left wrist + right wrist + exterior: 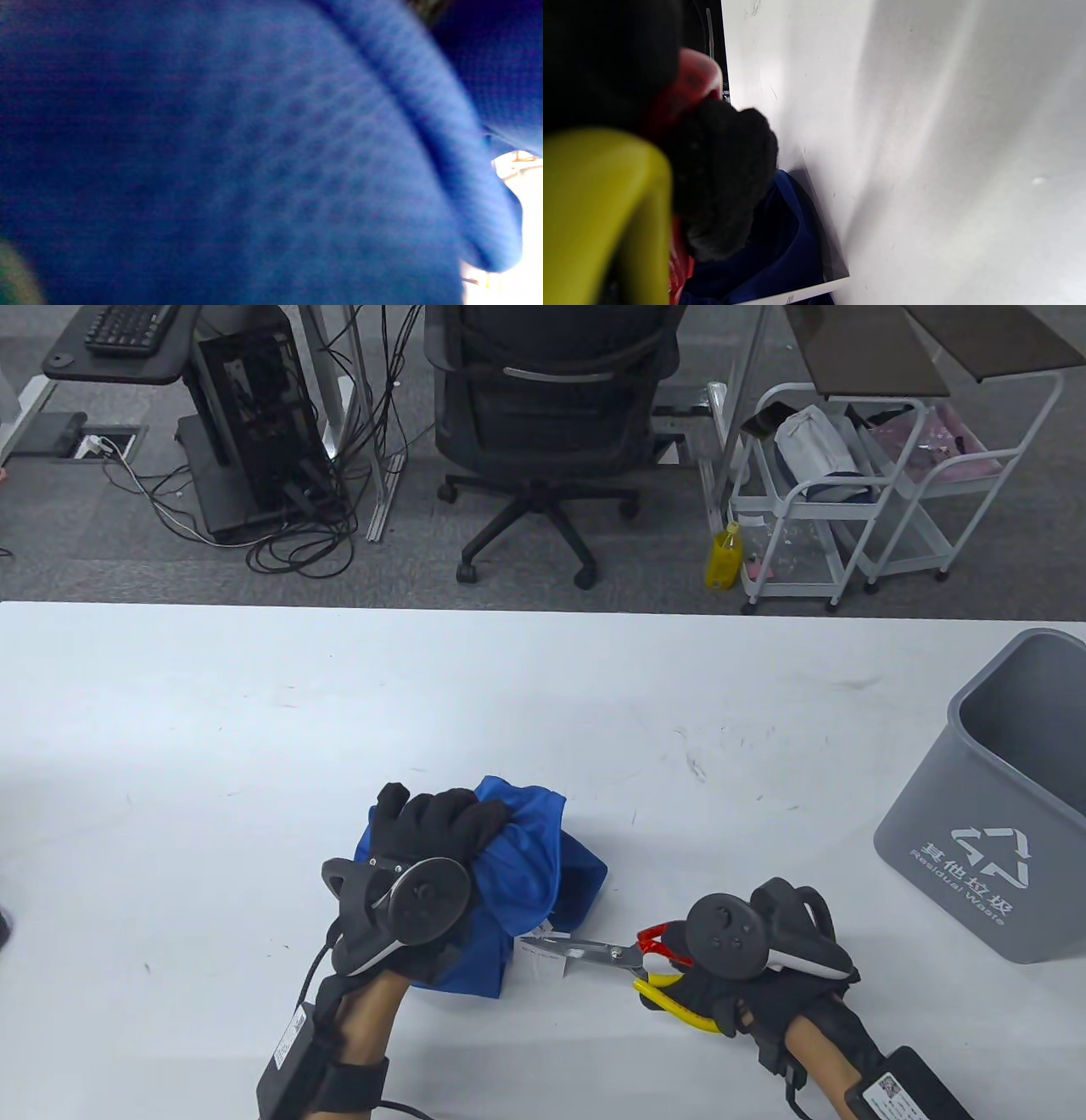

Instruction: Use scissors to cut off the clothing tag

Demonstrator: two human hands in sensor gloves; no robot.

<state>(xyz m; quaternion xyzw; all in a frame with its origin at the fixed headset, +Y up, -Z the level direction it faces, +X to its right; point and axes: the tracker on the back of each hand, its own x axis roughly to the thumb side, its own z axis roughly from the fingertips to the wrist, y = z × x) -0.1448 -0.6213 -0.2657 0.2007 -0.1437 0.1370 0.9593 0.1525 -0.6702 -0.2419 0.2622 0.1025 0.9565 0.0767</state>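
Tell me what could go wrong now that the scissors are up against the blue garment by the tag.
1. The scissors point their tips right at the edge of the blue garment, beside the white tag; a closing cut might nick the fabric.
2. The left hand only grips the bunched top of the garment, so the tag hangs loose and could slip off the blades.
3. The right hand hides the handles, so blade opening is hard to judge.
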